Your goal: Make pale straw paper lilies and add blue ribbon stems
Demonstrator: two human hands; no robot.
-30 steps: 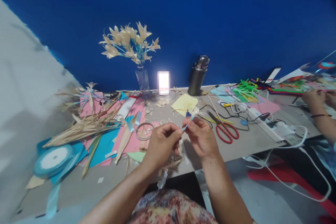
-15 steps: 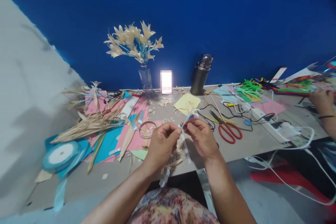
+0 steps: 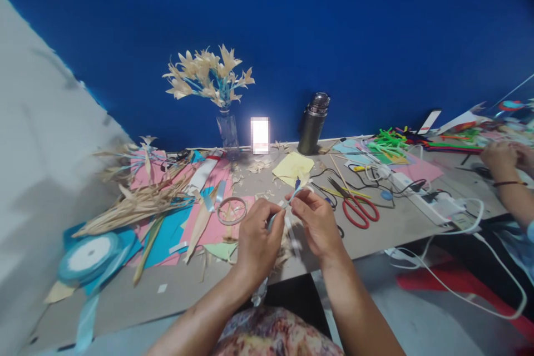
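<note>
Above the table's front edge, my left hand (image 3: 259, 236) is closed in a pinch on a strip of light-blue ribbon (image 3: 275, 218). Close beside it, my right hand (image 3: 316, 221) pinches a thin light-blue wrapped flower stem (image 3: 294, 192) between thumb and fingers. The pale flower head at the stem's end is mostly hidden by my right fingers. A yellow paper sheet (image 3: 287, 167) lies beyond my hands. Red-handled scissors (image 3: 361, 211) rest right of my right hand, and a roll of clear tape (image 3: 232, 211) lies left of my left hand.
A glass vase (image 3: 227, 133) of pale husk flowers and a dark thermos (image 3: 312, 125) stand by the blue wall. Dried husks (image 3: 129, 208) and a blue ribbon spool (image 3: 89, 256) lie left. A power strip (image 3: 417, 194) and another person's hand (image 3: 500, 158) are on the right.
The flower head, seen above my right fingers before, is now turned and largely hidden behind them. A ribbon strip shows more in my left hand. The view has shifted slightly.
</note>
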